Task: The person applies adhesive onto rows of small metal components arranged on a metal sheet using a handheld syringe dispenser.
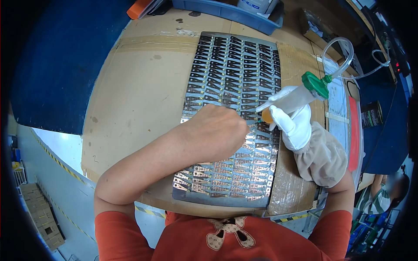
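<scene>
My right hand [298, 126], in a white glove, grips a dispensing syringe [292, 101] with a green cap [316, 85] and amber paste near its tip. The syringe slants down toward a flat metal plate [226, 201] covered with rows of small copper-coloured tapered metal pieces [251, 75]. Its tip is close to the pieces on the right side; I cannot tell if it touches. My bare left hand [222, 132] is closed above the middle of the plate, fingers turned down and hidden, so what they hold does not show. Small yellowish dots sit on many pieces.
Cardboard [143, 87] covers the bench around the plate. A blue bin [217, 9] with a white tub stands at the back. A clear air hose [349, 54] runs from the syringe to the right. Another person [378, 195] is at the far right.
</scene>
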{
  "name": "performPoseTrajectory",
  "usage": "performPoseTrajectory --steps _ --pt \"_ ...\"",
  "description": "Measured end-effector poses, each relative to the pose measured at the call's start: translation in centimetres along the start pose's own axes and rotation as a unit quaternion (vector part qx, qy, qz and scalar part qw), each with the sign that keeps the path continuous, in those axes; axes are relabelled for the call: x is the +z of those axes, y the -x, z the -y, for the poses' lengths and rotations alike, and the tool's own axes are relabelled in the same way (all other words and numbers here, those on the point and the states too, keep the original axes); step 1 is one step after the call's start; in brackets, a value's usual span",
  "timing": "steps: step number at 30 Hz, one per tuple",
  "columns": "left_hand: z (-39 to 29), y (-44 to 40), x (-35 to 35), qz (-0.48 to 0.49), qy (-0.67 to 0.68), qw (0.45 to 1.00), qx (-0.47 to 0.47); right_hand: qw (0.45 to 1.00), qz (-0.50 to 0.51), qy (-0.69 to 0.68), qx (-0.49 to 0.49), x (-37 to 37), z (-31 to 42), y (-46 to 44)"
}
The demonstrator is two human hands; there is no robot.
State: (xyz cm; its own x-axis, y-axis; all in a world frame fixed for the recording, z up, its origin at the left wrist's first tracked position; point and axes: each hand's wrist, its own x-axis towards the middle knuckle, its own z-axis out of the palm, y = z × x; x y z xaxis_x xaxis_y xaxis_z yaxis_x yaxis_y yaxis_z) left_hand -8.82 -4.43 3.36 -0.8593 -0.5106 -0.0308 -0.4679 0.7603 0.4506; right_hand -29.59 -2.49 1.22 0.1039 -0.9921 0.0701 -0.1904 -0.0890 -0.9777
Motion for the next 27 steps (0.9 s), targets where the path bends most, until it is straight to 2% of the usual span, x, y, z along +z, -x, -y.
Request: performPoseTrajectory --steps 6,9,15,18,21,27 --pt "0.0 0.1 -0.1 0.004 -0.003 1.0 0.001 1.0 0.004 0.029 -0.012 -0.2 -0.5 0.0" --pt "0.0 0.0 0.0 0.005 0.0 1.0 0.002 1.0 0.007 -0.004 0.017 0.0 0.1 0.0" --pt "-0.1 0.1 -0.1 0.007 -0.003 1.0 -0.005 1.0 0.008 -0.015 -0.007 -0.3 0.0 0.1" --pt "-0.1 0.3 0.2 0.003 -0.007 1.0 -0.005 0.996 0.019 -0.068 0.049 0.0 1.5 0.4" --pt "-0.2 0.5 0.2 -0.001 -0.011 1.0 -0.007 0.999 0.01 -0.041 0.009 0.1 0.9 1.0" --pt "-0.6 1.0 0.3 -0.01 -0.006 1.0 -0.003 1.0 0.008 -0.014 0.011 0.1 0.4 1.4"
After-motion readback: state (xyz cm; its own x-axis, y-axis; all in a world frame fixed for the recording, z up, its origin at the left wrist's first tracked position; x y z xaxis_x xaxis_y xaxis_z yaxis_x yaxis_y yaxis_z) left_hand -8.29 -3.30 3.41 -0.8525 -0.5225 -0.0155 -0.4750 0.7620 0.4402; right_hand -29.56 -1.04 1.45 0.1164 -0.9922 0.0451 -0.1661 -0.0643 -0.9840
